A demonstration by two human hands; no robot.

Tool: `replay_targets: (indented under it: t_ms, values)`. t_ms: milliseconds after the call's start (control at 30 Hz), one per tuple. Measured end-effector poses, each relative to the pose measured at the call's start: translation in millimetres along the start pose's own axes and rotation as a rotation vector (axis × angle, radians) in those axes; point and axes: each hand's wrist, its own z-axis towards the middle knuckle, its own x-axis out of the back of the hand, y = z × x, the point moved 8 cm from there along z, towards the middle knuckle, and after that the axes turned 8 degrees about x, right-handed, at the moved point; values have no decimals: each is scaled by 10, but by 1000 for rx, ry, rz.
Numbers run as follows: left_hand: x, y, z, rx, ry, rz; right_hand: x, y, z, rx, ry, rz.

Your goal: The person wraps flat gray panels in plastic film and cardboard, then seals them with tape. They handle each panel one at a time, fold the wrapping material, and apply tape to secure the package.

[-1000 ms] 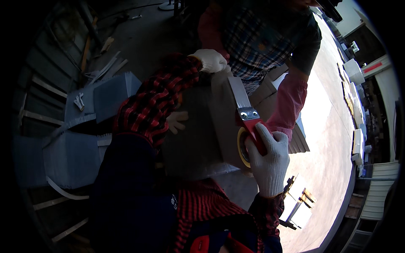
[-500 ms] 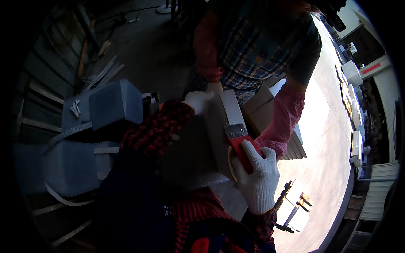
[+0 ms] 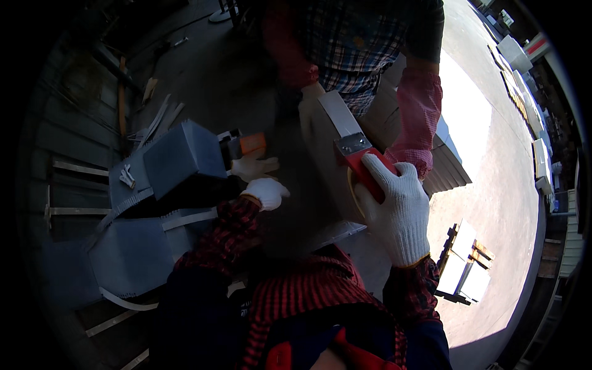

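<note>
No readable lettering, labels, numbers or signs

both hands are in white knit gloves. the left hand point(image 3: 266, 193) is back upward, fingers bent and pointing to the right; how far they close is hard to see. its forearm, in a checked sleeve point(image 3: 228, 229), slants up from the lower left. the right hand point(image 3: 398, 209) is higher than its wrist, fingers wrapped in a grip, and its forearm point(image 3: 412, 285) rises from the lower right.
</note>
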Motion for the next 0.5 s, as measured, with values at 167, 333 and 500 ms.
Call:
replay_targets:
  t_ms: [167,333,500]
  values:
    - [1724,290,-783,-216,733,-79,133,167,-639,-28,24,66]
    - [1875,1533,-568,-795,811,323,318,378,-1374,-96,13,68]
    - [1584,2165,-299,-904,447,392,411,556,-2051,-129,40,37]
